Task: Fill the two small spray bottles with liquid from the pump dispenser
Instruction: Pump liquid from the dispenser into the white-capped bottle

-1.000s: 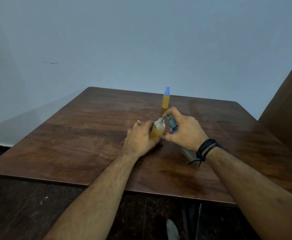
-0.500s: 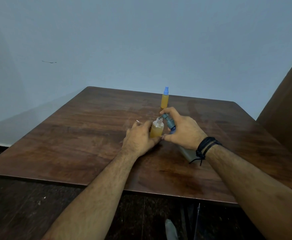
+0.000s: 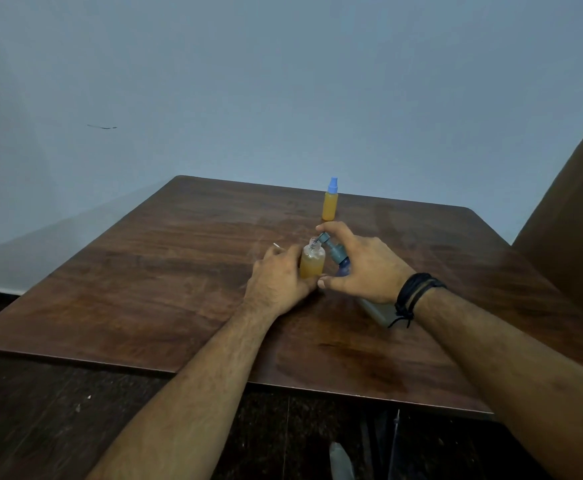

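Note:
A small uncapped spray bottle (image 3: 312, 262) stands on the wooden table (image 3: 151, 289), mostly full of orange liquid. My left hand (image 3: 279, 282) grips its left side. My right hand (image 3: 362, 268) holds the grey pump dispenser (image 3: 335, 252), tilted, a finger on the pump head and the nozzle at the bottle's open neck. The dispenser's body (image 3: 376, 310) is mostly hidden under my wrist. A second small bottle (image 3: 330, 202) with a blue spray cap and orange liquid stands further back.
A small white piece (image 3: 277, 245) pokes out beyond my left hand's fingers. A brown panel (image 3: 574, 216) rises at the table's right side. A pale wall runs behind the table. Dark floor lies below the near edge.
The pump nozzle has swung from beside the bottle to its open neck. Both hands stay in place on the bottle and the dispenser.

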